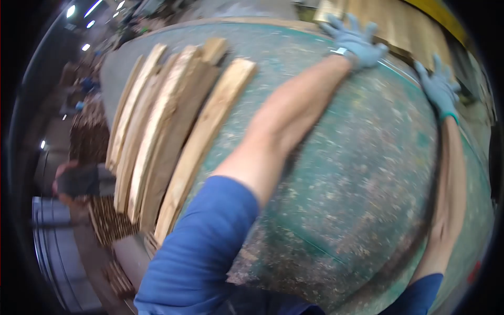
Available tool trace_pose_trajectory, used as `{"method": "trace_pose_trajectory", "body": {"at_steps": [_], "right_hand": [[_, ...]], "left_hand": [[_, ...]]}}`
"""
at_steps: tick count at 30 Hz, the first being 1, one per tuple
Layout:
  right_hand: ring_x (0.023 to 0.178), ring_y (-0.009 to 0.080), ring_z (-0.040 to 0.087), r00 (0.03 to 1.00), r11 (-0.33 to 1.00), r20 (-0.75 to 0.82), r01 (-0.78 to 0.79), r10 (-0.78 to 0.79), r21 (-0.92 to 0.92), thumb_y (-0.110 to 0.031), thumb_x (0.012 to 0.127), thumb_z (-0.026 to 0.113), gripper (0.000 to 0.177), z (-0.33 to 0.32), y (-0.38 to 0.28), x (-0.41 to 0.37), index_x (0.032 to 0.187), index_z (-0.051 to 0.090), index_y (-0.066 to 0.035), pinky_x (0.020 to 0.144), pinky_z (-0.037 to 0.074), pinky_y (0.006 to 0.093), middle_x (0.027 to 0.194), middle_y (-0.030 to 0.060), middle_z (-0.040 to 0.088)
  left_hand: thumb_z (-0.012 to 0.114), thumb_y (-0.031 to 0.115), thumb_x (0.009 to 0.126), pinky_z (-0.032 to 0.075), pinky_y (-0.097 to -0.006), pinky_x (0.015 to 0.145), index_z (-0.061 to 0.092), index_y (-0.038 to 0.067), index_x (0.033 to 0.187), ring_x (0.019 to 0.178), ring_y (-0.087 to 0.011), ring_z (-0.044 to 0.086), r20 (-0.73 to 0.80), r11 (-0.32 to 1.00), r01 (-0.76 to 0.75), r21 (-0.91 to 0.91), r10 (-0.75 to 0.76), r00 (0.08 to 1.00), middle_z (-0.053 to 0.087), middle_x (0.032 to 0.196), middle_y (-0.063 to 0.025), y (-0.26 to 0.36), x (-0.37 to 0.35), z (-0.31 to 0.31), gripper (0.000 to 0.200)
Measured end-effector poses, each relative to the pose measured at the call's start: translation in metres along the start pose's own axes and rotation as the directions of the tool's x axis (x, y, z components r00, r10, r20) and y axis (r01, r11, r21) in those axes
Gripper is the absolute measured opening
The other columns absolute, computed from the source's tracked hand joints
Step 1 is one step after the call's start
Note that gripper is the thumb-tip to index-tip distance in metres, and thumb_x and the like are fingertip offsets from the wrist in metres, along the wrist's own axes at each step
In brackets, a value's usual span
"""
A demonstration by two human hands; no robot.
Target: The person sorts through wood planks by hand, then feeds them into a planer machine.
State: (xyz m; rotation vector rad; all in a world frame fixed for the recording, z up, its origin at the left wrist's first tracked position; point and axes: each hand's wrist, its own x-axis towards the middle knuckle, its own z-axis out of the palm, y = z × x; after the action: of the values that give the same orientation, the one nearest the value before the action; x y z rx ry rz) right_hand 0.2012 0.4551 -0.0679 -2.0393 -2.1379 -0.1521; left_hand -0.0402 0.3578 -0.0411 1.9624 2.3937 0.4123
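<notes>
My left hand (pixel 359 44), in a light blue-grey glove, reaches to the far edge of a worn green table (pixel 357 157). Its fingers are spread at the near ends of pale wooden boards (pixel 404 26) lying side by side. Farther right, my right hand (pixel 440 86) wears the same kind of glove with a green cuff. Its fingers are apart too, close to the boards' right-hand corner. Neither palm is wrapped round anything.
Several rough wooden planks (pixel 205 136) lie roughly parallel on the table's left part. Wood chips and dust are scattered over the tabletop. A yellow beam (pixel 443 16) runs behind the boards. At far left, a person (pixel 79 181) is by stacked wood (pixel 110 220).
</notes>
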Motion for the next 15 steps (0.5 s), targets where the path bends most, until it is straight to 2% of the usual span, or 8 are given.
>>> {"method": "trace_pose_trajectory", "body": {"at_steps": [4,5,8,10,11,13,14,15], "right_hand": [[0.144,0.0488,0.019,0.988,0.993,0.137,-0.054,0.068,-0.105,-0.083,0.08,0.039,0.09,-0.016,-0.007,-0.001,0.155,0.014,-0.041,0.106,0.02,0.068,0.164,0.0119,0.012],[0.144,0.0487,0.018,0.982,0.988,0.15,-0.099,0.117,-0.117,-0.083,0.08,0.039,0.09,-0.023,-0.013,-0.002,0.156,0.013,-0.04,0.107,0.02,0.0674,0.164,0.0118,0.011],[0.144,0.0478,0.02,0.97,0.972,0.11,-0.207,0.219,-0.107,-0.081,0.083,0.038,0.088,-0.03,-0.024,-0.012,0.156,0.012,-0.04,0.108,0.02,0.0662,0.164,0.0125,0.012],[0.144,0.046,0.022,0.995,0.997,-0.091,0.021,-0.028,-0.078,-0.077,0.086,0.04,0.084,-0.019,-0.006,-0.03,0.156,0.014,-0.039,0.109,0.021,0.064,0.163,0.0145,0.014],[0.144,0.0444,0.025,0.979,0.986,-0.129,0.161,-0.155,0.034,-0.066,0.092,0.044,0.076,-0.04,-0.006,-0.058,0.156,0.02,-0.033,0.113,0.023,0.0571,0.161,0.0167,0.021],[0.144,0.0348,0.029,0.895,0.817,-0.182,0.446,-0.407,0.365,-0.038,0.097,0.055,0.067,-0.067,-0.001,-0.121,0.152,0.031,-0.009,0.116,0.026,0.043,0.156,0.0192,0.032],[0.145,0.0312,0.03,0.883,0.731,-0.14,0.452,-0.448,0.512,-0.032,0.096,0.058,0.067,-0.08,-0.002,-0.158,0.152,0.031,-0.005,0.118,0.026,0.0435,0.156,0.0185,0.032],[0.144,0.0295,0.03,0.899,0.733,-0.053,0.387,-0.434,0.559,-0.026,0.095,0.059,0.067,-0.095,-0.005,-0.202,0.152,0.03,-0.005,0.118,0.027,0.0425,0.157,0.0171,0.031]], "left_hand": [[0.045,0.076,0.081,-0.003,-0.0706,0.113,0.026,0.033,0.155,0.142,-0.0593,-0.005,0.136,0.995,-0.049,-0.092,0.061,0.989,0.014,0.162,-0.0167,-0.006,0.0,-0.017,0.088],[0.048,0.071,0.083,0.01,-0.0615,0.118,0.03,0.029,0.154,0.145,-0.0533,0.008,0.121,0.983,-0.079,-0.164,0.1,0.988,0.02,0.16,-0.0191,-0.015,-0.003,-0.031,0.084],[0.049,0.065,0.088,0.024,-0.0532,0.117,0.04,0.023,0.15,0.143,-0.0459,0.027,0.057,0.929,-0.194,-0.314,0.223,0.973,0.029,0.156,-0.0207,-0.084,-0.046,-0.106,0.075],[0.057,0.052,0.09,0.037,-0.0463,0.111,0.05,0.012,0.142,0.134,-0.0337,0.045,-0.175,0.956,-0.282,0.079,0.292,0.94,0.05,0.143,-0.018,-0.163,-0.106,-0.166,0.066],[0.059,0.049,0.09,0.037,-0.043,0.111,0.051,0.01,0.141,0.134,-0.0306,0.046,-0.168,0.975,-0.22,0.035,0.222,0.96,0.052,0.142,-0.0166,-0.209,-0.147,-0.206,0.064],[0.05,0.059,0.091,0.032,-0.0422,0.114,0.05,0.004,0.14,0.135,-0.0352,0.044,-0.175,0.982,0.183,0.041,-0.173,0.969,0.049,0.143,-0.0223,-0.324,-0.238,-0.249,0.074],[0.044,0.062,0.093,0.031,-0.0432,0.115,0.047,0.0,0.141,0.137,-0.0353,0.042,-0.148,0.882,0.455,0.119,-0.438,0.887,0.046,0.145,-0.0254,-0.392,-0.291,-0.256,0.078],[0.037,0.065,0.094,0.026,-0.0441,0.117,0.043,0.004,0.146,0.14,-0.035,0.039,-0.073,0.78,0.604,0.161,-0.601,0.796,0.044,0.146,-0.0258,-0.452,-0.348,-0.256,0.08]]}}
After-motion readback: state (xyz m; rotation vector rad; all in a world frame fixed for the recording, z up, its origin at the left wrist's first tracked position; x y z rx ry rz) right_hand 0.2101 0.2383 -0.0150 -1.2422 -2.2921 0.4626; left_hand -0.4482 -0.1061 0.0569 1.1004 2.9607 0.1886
